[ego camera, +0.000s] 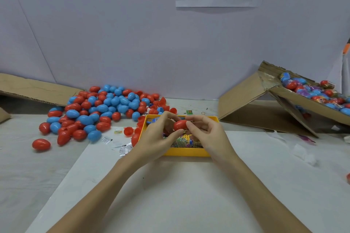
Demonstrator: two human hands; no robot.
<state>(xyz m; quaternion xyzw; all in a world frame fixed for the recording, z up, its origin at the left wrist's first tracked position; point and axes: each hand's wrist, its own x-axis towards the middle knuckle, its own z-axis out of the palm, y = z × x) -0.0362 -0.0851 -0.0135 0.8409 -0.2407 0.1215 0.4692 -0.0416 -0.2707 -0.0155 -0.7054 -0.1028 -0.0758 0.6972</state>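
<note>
Over the tray (pixel 186 154), your left hand (pixel 158 136) and right hand (pixel 205 131) pinch the egg (pixel 180 124) at its ends; it looks light, smooth and slippery, so grip either side of the seam.

Both hands, left hand (pixel 158 134) and right hand (pixel 206 134), pinch a red egg (pixel 180 124) over the yellow tray (pixel 186 152).

One head-worn wide-angle camera looks forward and down from close above the desk (pixel 189 195), facing the back wall (pixel 132 34), both forearms entering from below.
</note>
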